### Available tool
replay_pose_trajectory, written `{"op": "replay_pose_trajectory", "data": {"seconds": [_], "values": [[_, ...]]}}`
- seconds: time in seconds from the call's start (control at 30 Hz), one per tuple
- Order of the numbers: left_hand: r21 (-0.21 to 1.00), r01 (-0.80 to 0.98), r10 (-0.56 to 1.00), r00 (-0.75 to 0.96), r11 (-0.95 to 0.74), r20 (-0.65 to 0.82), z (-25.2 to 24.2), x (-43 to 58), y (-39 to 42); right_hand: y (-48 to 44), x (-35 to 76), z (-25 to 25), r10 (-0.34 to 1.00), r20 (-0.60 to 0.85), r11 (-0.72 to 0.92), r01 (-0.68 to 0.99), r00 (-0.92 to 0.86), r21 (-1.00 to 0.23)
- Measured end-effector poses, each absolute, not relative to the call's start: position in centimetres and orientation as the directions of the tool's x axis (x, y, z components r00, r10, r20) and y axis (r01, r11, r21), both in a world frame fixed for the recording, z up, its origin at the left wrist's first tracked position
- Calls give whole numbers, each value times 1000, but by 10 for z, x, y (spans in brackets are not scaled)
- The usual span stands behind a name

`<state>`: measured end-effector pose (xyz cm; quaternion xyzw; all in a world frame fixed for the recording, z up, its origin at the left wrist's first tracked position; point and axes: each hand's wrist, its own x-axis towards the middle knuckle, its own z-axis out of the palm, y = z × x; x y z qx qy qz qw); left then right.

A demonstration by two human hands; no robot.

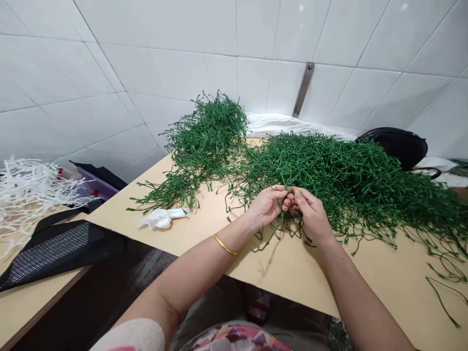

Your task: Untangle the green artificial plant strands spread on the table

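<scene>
Both hands meet at the near edge of a big pile of thin green plastic stems (310, 165) with small buds at their tips. My left hand (268, 202) pinches a green stem (280, 222), whose lower end hangs down over the table. Close against it, my right hand (310, 209) has its thumb and fingers pressed together on the same stem. Fingers hide the exact spot where the stem is gripped. A gold bangle (224, 244) circles my left forearm.
A second heap of green stems (212, 131) stands at the back left of the wooden table (248, 273). A crumpled white tissue (161, 219) lies left. White branching strands (32, 195) and a black mesh bag (54, 248) sit on another table. A black bag (395, 144) is back right.
</scene>
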<state>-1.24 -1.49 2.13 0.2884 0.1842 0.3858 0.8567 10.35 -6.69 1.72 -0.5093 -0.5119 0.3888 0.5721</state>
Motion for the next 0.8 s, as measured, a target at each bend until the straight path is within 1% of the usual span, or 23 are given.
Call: {"op": "replay_pose_trajectory", "data": {"seconds": [0.1, 0.2, 0.27, 0.37, 0.43, 0.53, 0.63, 0.8], "values": [[709, -529, 793, 605, 467, -70, 18, -8, -19, -66, 103, 19, 962, 177, 183, -11, 209, -983], [772, -490, 821, 566, 405, -72, 16, -6, -21, -64, 103, 17, 952, 152, 169, -40, 266, -985], [788, -464, 815, 573, 405, -81, 15, -6, -20, -63, 105, 14, 954, 131, 154, -67, 270, -986], [768, -451, 774, 627, 454, -89, 16, -7, -18, -62, 108, 10, 961, 123, 153, -105, 249, -983], [740, -451, 751, 651, 499, -110, 17, -7, -17, -62, 110, 9, 961, 134, 156, -74, 242, -985], [714, -439, 734, 662, 545, -153, 15, -8, -14, -63, 112, 10, 956, 161, 150, 63, 246, -987], [734, -424, 737, 659, 530, -151, 12, -8, -12, -63, 112, 11, 948, 183, 147, 149, 261, -978], [791, -367, 774, 601, 490, -201, 10, -8, -10, -62, 112, 11, 946, 183, 130, 206, 266, -970]]}}
